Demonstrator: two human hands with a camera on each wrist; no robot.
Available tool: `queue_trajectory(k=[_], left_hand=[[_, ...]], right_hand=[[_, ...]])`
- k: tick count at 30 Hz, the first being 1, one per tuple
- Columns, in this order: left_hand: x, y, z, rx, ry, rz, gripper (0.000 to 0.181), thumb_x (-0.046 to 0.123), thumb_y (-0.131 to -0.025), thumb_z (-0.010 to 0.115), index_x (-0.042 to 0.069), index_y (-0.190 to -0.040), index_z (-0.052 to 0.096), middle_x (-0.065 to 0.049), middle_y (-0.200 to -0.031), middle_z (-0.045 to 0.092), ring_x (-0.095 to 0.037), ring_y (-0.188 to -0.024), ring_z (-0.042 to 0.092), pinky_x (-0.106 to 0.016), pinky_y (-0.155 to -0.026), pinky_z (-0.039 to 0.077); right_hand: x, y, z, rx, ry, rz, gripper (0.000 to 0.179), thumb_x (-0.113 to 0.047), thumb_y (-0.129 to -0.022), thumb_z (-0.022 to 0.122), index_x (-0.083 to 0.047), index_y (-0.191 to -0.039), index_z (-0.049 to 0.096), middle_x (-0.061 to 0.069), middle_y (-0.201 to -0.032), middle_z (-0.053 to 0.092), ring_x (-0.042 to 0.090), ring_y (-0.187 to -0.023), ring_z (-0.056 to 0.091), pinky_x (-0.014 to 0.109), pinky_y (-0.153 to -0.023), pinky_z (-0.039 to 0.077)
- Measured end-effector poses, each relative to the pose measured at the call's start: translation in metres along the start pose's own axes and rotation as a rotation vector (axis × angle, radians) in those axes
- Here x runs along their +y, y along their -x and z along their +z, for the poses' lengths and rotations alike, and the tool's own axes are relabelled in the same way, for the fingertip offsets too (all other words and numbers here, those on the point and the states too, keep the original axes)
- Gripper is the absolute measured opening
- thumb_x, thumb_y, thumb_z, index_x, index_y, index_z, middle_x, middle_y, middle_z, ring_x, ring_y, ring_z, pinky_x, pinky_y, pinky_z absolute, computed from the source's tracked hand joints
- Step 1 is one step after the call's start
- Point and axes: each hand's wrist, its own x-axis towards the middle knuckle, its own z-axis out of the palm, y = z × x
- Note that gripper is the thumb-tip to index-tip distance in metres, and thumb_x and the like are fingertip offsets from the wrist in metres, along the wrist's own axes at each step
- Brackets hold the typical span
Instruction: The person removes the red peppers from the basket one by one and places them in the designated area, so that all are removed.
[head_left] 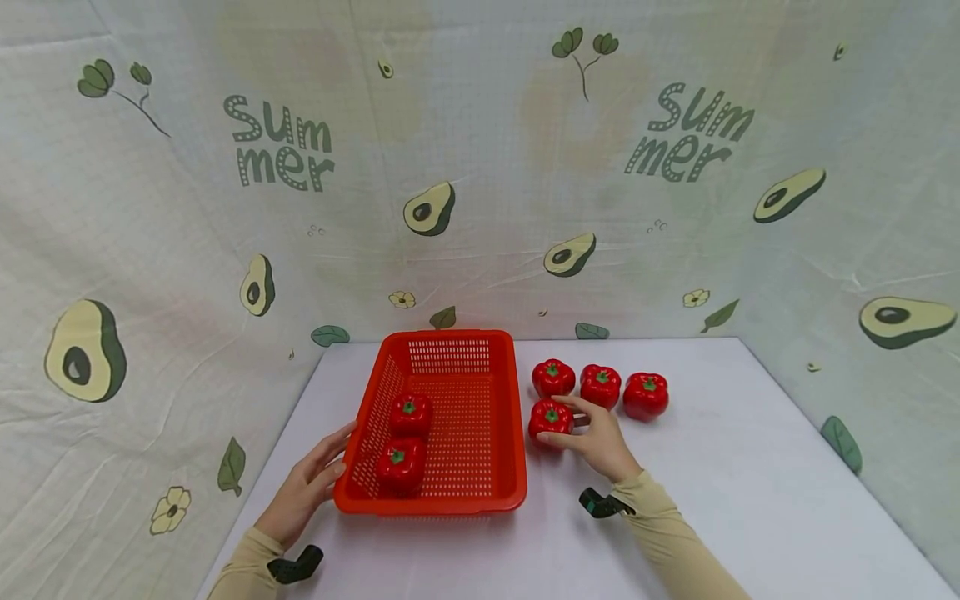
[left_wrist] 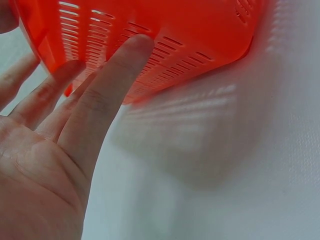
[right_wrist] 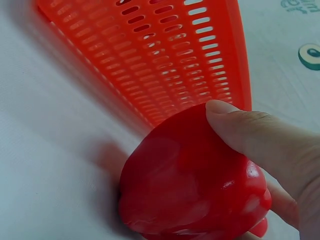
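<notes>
Fingers [left_wrist: 102,95] of the left hand [head_left: 300,493] rest, extended, against the red basket [head_left: 435,506], where two peppers [head_left: 400,468] already sit; just outside, the right hand [head_left: 602,439] grips a third pepper [head_left: 548,418] between thumb and fingers; three more peppers [head_left: 600,388] remain on the white table [head_left: 750,467].

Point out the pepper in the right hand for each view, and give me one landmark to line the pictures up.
Head: the held pepper is right of centre, below the middle, between the thumb and fingers of the right hand.
Left wrist: not in this picture.
Right wrist: large, at lower centre, thumb on its upper right.
Shared landmark: the red basket, seen in all three views.
</notes>
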Motion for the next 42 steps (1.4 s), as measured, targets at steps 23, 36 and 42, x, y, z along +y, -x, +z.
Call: queue_trajectory(k=[23,36,42], left_hand=[[0.0014,-0.0018,-0.0017,-0.014,-0.005,0.040,0.053,0.019,-0.105,0.048,0.029,-0.155,0.034,-0.008,-0.158,0.033,-0.012,-0.126,0.055,-0.037,-0.090,0.055],[0.0006,-0.0011,-0.0028,-0.023,-0.013,0.060,0.053,0.018,-0.106,0.048,0.028,-0.156,0.033,-0.009,-0.158,0.033,-0.010,-0.126,0.055,-0.038,-0.090,0.055],[-0.0001,-0.0007,-0.0027,-0.019,-0.010,0.051,0.053,0.019,-0.105,0.048,0.028,-0.156,0.033,-0.009,-0.158,0.033,-0.010,-0.126,0.055,-0.038,-0.090,0.055]], right_hand=[[0.0040,-0.0034,-0.0030,-0.017,-0.017,-0.021,0.070,-0.039,-0.076,0.087,-0.022,-0.138,0.059,0.004,-0.123,0.060,0.033,-0.108,0.053,0.035,-0.069,0.055],[0.0062,-0.0023,-0.0021,-0.013,-0.008,0.007,0.074,-0.037,-0.075,0.087,-0.021,-0.140,0.055,0.004,-0.128,0.057,0.031,-0.110,0.053,0.036,-0.076,0.054],[0.0060,-0.0010,-0.0016,-0.012,0.006,-0.002,0.073,-0.038,-0.075,0.087,-0.022,-0.139,0.056,0.003,-0.128,0.058,0.031,-0.109,0.054,0.036,-0.077,0.055]])
